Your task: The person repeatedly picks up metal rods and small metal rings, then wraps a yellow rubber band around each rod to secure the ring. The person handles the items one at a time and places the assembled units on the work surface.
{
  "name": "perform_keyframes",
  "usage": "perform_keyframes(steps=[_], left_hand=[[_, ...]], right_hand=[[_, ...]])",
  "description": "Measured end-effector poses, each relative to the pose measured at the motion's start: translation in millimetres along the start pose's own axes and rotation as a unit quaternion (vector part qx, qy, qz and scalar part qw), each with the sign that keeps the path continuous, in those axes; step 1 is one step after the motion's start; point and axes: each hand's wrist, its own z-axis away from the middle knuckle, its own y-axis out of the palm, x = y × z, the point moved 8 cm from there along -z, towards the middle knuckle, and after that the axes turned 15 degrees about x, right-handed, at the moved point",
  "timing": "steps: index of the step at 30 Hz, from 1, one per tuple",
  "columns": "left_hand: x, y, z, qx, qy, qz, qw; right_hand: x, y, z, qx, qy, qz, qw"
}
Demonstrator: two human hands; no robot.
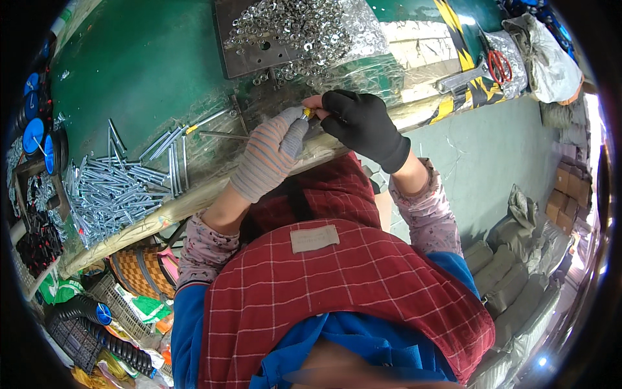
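Note:
My left hand, in a striped grey knit glove, is closed on a small metal piece with a yellow end at the table's near edge. Against that yellow end, the bare fingertips of my right hand are pinched together; the rest of this hand is in a black glove. Most of the metal piece is hidden by the fingers. Left of my hands lie several loose long bolts, one with a yellow band, beside a big pile of bolts. Beyond my hands, small shiny washers or nuts are heaped on a dark metal plate.
An adjustable wrench and red-handled scissors lie at the right of the green table. Blue-and-black wheels stand at the left edge. Crates sit below left; grey sacks lie on the floor at right.

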Motion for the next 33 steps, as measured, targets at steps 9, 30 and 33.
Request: perform_keyframes(steps=[9, 30, 33], left_hand=[[23, 20, 3, 0.108, -0.145, 0.346, 0.921], [2, -4, -10, 0.103, -0.081, 0.3, 0.945], [-23, -4, 3, -0.03, 0.142, -0.155, 0.977]], right_hand=[[-16, 4, -1, 0.089, 0.066, -0.145, 0.983], [1, -1, 5, -0.041, 0.01, 0.087, 0.995], [6, 3, 8, -0.059, 0.028, 0.17, 0.983]])
